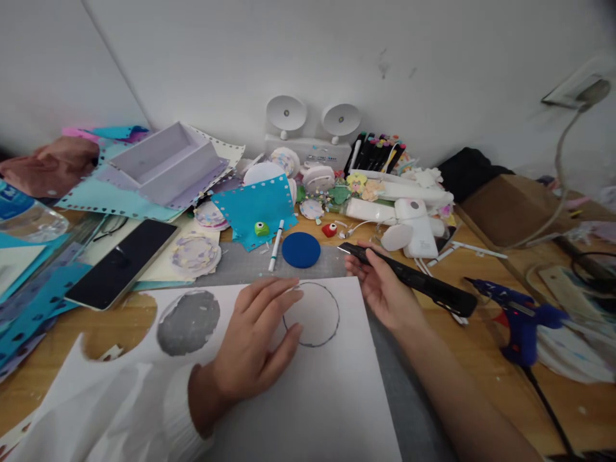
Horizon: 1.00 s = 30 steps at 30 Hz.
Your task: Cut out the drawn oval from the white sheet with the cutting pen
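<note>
Where the head view looks down on the wooden bench [464, 366], entries run as follows: one right grip [382, 282], closed round a black utility knife [423, 279], bare blade pointing left, just beside the right edge of a white sheet [332, 398]; one left grip [262, 337], empty, fingers loosely spread, resting on that sheet. At the left grip's fingertips, one hand-drawn circle [315, 314], dark outline, uncut. Left of the left grip, one round opening [189, 323] in the sheet, grey cutting mat [231, 260] showing through, and beyond it a second gap at the sheet's edge. Ahead of the left grip, one dark blue disc [301, 249]; beside the disc, one white marker [276, 246]; farther off, one green punch [261, 228] and one red punch [330, 229]. Ahead and left of the left grip, one dark-screened phone [122, 263], one pale rosette [196, 255] and one lilac box [166, 160]. Right of the right grip, one blue glue gun [522, 327], corded. Farthest ahead of both grips, one twin-headed lamp [308, 154] and, right of it, one cluster of pens [378, 154].
</note>
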Motion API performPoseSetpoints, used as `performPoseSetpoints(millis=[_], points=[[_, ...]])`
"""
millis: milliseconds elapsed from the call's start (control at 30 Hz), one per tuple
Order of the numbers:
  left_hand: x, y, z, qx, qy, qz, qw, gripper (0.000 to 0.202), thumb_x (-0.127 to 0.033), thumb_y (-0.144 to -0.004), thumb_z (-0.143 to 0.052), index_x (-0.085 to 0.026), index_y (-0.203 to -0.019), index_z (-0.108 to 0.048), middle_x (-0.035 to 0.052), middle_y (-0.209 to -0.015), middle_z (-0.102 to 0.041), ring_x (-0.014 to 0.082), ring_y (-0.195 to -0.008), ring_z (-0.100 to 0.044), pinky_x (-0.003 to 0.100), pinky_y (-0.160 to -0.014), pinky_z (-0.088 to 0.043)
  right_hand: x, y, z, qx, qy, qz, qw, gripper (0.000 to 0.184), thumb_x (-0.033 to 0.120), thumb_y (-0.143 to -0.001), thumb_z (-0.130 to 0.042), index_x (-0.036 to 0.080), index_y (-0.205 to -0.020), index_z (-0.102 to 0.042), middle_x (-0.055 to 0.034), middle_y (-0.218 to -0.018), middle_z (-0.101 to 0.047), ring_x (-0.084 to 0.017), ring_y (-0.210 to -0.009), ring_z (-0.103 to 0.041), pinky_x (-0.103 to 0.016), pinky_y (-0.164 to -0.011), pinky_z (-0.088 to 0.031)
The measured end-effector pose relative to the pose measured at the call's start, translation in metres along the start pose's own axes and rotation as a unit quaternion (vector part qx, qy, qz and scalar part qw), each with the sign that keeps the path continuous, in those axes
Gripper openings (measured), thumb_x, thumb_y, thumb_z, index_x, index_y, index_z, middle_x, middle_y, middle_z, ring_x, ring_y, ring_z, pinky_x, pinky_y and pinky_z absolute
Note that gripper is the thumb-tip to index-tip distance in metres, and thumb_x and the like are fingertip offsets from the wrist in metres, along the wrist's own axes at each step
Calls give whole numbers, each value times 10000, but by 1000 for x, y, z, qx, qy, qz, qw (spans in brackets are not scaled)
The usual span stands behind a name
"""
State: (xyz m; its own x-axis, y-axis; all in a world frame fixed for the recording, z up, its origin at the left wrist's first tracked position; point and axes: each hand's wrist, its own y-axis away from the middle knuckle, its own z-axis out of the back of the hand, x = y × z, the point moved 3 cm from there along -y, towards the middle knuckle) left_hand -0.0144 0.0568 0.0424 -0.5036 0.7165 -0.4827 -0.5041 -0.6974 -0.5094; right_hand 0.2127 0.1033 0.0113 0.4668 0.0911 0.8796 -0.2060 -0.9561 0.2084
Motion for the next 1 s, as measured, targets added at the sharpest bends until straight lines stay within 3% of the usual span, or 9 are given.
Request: performPoseSetpoints(millis=[133,233,300,467,567,733,900,1000], points=[[1,-6,-2,40,-66,29,997,529,-282,-890,-520,-161,-1379,-360,152,-1452,-430,314,-1374,-328,498,-1097,-308,-2,1,-2,1,-58,-46,997,306,316,-717,-776,254,-978,-627,-14,-792,-739,-134,-752,-708,-229,-724,-590],[6,-12,-5,73,-85,71,991,494,-340,-899,-504,-144,-1343,-415,140,-1321,-546,310,-1284,-435,531,-1124,-251,-5,1,-3,6,-84,-53,995,296,316,-742,-760,263,-997,-621,-13,-813,-740,-151,-797,-717,-253,-747,-605],[6,-15,-3,81,-86,89,989,417,-333,-899,-497,-161,-1278,-473,112,-1210,-597,293,-1164,-510,537,-1091,-280,-5,2,-4,2,-78,-48,996,304,318,-741,-762,261,-1003,-618,-16,-821,-744,-160,-814,-722,-258,-757,-605],[-4,-19,11,52,-68,76,993,347,-267,-896,-504,-193,-1234,-474,90,-1148,-587,267,-1057,-515,437,-914,-396,-3,10,-10,21,-17,-84,996,387,356,-727,-759,271,-1066,-591,-42,-868,-761,-212,-820,-733,-311,-716,-598],[-8,-19,16,33,-60,65,996,330,-239,-900,-496,-199,-1227,-467,81,-1128,-585,253,-1049,-516,419,-926,-382,0,16,-12,35,15,-133,990,378,405,-735,-727,282,-1067,-596,-28,-798,-752,-222,-682,-718,-306,-565,-573],[-8,-19,18,25,-53,60,996,330,-204,-898,-487,-210,-1226,-465,74,-1117,-588,246,-1055,-521,416,-949,-372,11,20,-8,64,58,-104,991,351,511,-723,-706,215,-906,-655,-18,-755,-699,-170,-608,-648,-229,-484,-504],[-10,-19,20,20,-59,58,996,345,-195,-897,-476,-226,-1240,-446,70,-1136,-586,247,-1060,-522,433,-995,-345,15,25,-6,119,97,-104,983,375,335,-599,-828,231,-905,-637,-7,-774,-689,-147,-566,-600,-208,-434,-456],[-10,-19,20,21,-60,56,996,351,-190,-899,-479,-222,-1247,-444,67,-1151,-582,244,-1070,-513,429,-1003,-339,15,26,-5,124,95,-107,982,362,291,-614,-821,241,-914,-626,-6,-778,-691,-151,-571,-606,-216,-437,-463]])
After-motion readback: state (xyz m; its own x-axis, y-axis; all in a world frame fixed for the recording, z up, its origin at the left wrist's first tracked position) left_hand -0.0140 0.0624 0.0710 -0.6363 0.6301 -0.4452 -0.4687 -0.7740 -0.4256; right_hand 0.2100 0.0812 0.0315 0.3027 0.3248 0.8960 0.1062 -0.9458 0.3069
